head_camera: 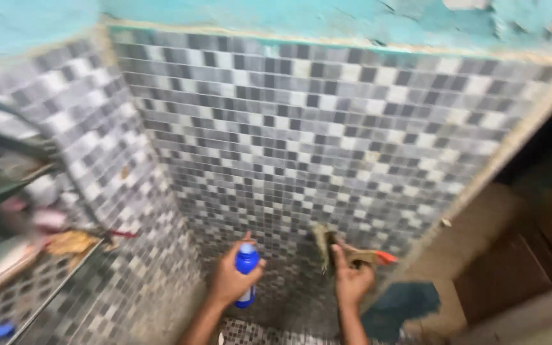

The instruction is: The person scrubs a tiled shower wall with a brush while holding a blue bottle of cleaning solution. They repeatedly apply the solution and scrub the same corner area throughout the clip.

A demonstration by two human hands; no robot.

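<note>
I see left hand (230, 278) clenched round blue bottle (246, 266), low by wall (301, 140). Right hand (351, 281) grasping brush (322, 246), bristles on tiles. Judged: scrubbing underway, lower tiles dingy, most wall left.

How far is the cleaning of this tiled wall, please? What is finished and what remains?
Done: hard to tell; the blurred picture shows no clearly cleaned patch. In hand: the left hand holds a blue bottle, and the right hand presses a worn brush against the mosaic tile wall low down. Left: probably most of the wall, since the brush sits near the bottom and the lower tiles look darker.
</note>
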